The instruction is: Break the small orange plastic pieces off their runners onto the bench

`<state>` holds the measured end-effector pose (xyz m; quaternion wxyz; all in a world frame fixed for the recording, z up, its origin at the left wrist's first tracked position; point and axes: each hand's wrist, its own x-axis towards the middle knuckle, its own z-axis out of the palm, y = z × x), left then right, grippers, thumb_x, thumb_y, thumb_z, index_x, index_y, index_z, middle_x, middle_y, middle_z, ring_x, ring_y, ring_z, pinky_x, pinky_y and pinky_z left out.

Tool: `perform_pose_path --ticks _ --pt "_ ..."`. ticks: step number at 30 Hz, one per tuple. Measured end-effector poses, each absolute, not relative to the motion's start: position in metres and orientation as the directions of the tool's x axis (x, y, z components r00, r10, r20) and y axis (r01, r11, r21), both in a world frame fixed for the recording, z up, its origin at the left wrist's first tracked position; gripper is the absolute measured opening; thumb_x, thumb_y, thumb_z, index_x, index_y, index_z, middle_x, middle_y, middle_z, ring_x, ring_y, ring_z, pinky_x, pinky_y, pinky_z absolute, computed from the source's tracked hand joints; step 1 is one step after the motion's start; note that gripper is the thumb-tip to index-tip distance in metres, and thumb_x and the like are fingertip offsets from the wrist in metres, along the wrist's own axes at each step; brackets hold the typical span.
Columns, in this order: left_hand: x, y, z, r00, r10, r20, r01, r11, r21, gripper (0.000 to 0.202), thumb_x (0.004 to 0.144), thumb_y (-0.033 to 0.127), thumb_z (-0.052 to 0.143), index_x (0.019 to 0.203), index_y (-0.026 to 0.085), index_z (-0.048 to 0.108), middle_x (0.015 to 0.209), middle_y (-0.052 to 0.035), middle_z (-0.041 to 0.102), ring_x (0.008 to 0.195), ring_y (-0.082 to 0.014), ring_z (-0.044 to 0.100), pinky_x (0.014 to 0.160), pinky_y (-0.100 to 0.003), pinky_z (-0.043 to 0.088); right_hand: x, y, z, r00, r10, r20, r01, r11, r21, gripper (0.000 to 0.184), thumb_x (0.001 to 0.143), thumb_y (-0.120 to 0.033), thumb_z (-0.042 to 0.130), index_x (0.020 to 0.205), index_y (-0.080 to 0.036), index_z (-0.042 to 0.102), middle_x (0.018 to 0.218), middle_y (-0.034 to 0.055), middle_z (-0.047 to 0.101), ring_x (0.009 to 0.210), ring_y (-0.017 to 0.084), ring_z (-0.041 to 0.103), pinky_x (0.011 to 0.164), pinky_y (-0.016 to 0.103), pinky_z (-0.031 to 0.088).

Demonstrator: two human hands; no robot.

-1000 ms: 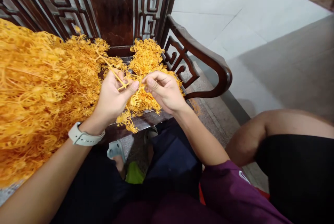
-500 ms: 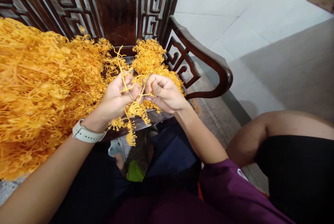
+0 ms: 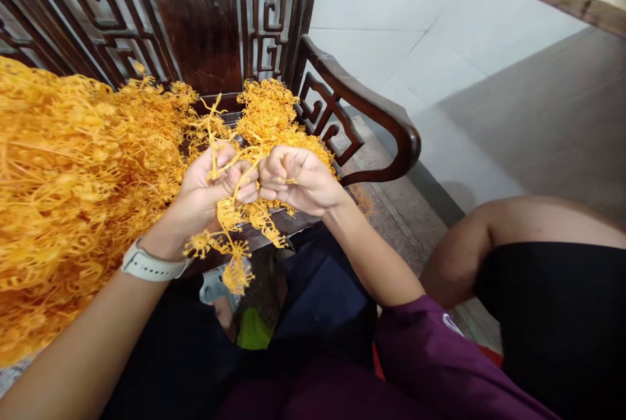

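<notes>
My left hand (image 3: 208, 188) and my right hand (image 3: 293, 179) are both closed, knuckles almost touching, on one branching orange plastic sprig (image 3: 229, 224) held above the front edge of a dark wooden bench (image 3: 362, 107). The sprig's stems run through both fists and its frilly ends dangle below my left hand. A large heap of the same orange sprigs (image 3: 73, 185) covers the bench seat to the left. A smaller orange pile (image 3: 274, 113) lies just behind my hands. A white watch (image 3: 147, 265) is on my left wrist.
The bench's carved backrest (image 3: 195, 22) rises behind the piles, and its curved armrest sits to the right of my hands. Pale floor tiles (image 3: 440, 35) stretch to the right. My knees in dark shorts and a purple sleeve (image 3: 430, 355) fill the bottom.
Both hands have closed into fists on the sprig and drawn closer together. The sprig has come lower and hangs further below my left hand.
</notes>
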<state>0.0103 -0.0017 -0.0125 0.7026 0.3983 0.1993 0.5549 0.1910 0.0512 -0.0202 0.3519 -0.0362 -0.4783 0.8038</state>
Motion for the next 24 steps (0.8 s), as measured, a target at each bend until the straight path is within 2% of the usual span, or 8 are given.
perform_pose_path --ticks 3,6,10,12,14,17,20,24 --pt "0.006 0.001 -0.013 0.262 0.950 0.167 -0.567 0.012 0.824 0.056 0.082 0.022 0.095 0.087 0.022 0.039 0.070 0.0051 0.057 0.061 -0.0092 0.058 0.059 -0.020 0.047 0.191 0.050 -0.017 -0.734 0.622 0.274 -0.534 -0.279 -0.798 0.039 0.096 -0.047 0.081 0.082 -0.017 0.062 0.074 -0.0034 0.050 0.065 0.008 0.043 0.068 0.027 0.049" --pt "-0.001 0.008 -0.021 0.157 0.980 0.125 -0.457 -0.040 0.889 0.057 0.077 0.029 0.100 0.089 0.022 0.045 0.076 0.0035 0.065 0.066 -0.0125 0.068 0.060 -0.022 0.051 0.195 0.062 -0.019 -0.632 0.748 0.203 -0.476 -0.167 -0.864 0.039 0.093 -0.052 0.083 0.087 -0.019 0.061 0.081 -0.0033 0.052 0.066 0.009 0.042 0.068 0.027 0.048" --pt "-0.005 0.016 -0.030 -0.065 0.991 0.121 -0.360 -0.136 0.923 0.065 0.063 0.037 0.108 0.090 0.021 0.050 0.073 0.0035 0.069 0.064 -0.0110 0.068 0.058 -0.018 0.050 0.212 0.095 -0.036 -0.368 0.894 0.256 -0.067 0.249 -0.966 0.044 0.087 -0.058 0.084 0.093 -0.020 0.063 0.088 0.0001 0.059 0.078 0.013 0.050 0.074 0.030 0.046" --pt "-0.003 0.018 -0.030 -0.119 0.984 0.130 -0.358 -0.165 0.919 0.066 0.062 0.037 0.108 0.091 0.021 0.051 0.072 0.0040 0.069 0.062 -0.0085 0.064 0.057 -0.017 0.049 0.219 0.107 -0.045 -0.290 0.892 0.347 0.193 0.410 -0.891 0.044 0.090 -0.060 0.079 0.093 -0.019 0.066 0.095 0.0040 0.063 0.090 0.017 0.053 0.082 0.033 0.044" --pt "0.000 0.018 -0.029 -0.152 0.981 0.123 -0.357 -0.170 0.918 0.065 0.063 0.034 0.108 0.091 0.021 0.051 0.073 0.0039 0.070 0.065 -0.0086 0.064 0.060 -0.017 0.052 0.220 0.109 -0.047 -0.287 0.877 0.386 0.291 0.464 -0.837 0.044 0.096 -0.062 0.071 0.092 -0.018 0.067 0.097 0.0058 0.065 0.094 0.018 0.054 0.085 0.035 0.043" --pt "0.007 0.016 -0.028 -0.218 0.971 0.100 -0.341 -0.172 0.924 0.063 0.062 0.032 0.109 0.090 0.021 0.053 0.077 0.0023 0.074 0.072 -0.0106 0.068 0.066 -0.018 0.057 0.211 0.092 -0.041 -0.488 0.822 0.295 0.080 0.379 -0.922 0.051 0.102 -0.067 0.059 0.094 -0.017 0.069 0.092 0.0045 0.066 0.087 0.017 0.057 0.079 0.033 0.044" --pt "0.012 0.014 -0.026 -0.229 0.969 0.097 -0.334 -0.172 0.927 0.063 0.060 0.034 0.109 0.090 0.021 0.055 0.080 0.0018 0.076 0.075 -0.0118 0.071 0.071 -0.021 0.060 0.195 0.070 -0.033 -0.619 0.748 0.239 -0.132 0.201 -0.971 0.047 0.094 -0.064 0.075 0.094 -0.017 0.069 0.087 0.0004 0.063 0.076 0.013 0.054 0.070 0.029 0.043" --pt "0.010 0.014 -0.024 -0.176 0.983 0.059 -0.382 -0.124 0.916 0.068 0.058 0.032 0.110 0.093 0.021 0.053 0.086 0.0013 0.080 0.078 -0.0114 0.074 0.075 -0.022 0.061 0.187 0.063 -0.029 -0.574 0.791 0.211 -0.260 0.069 -0.963 0.043 0.083 -0.051 0.091 0.089 -0.017 0.067 0.079 -0.0033 0.060 0.070 0.010 0.051 0.068 0.026 0.042"
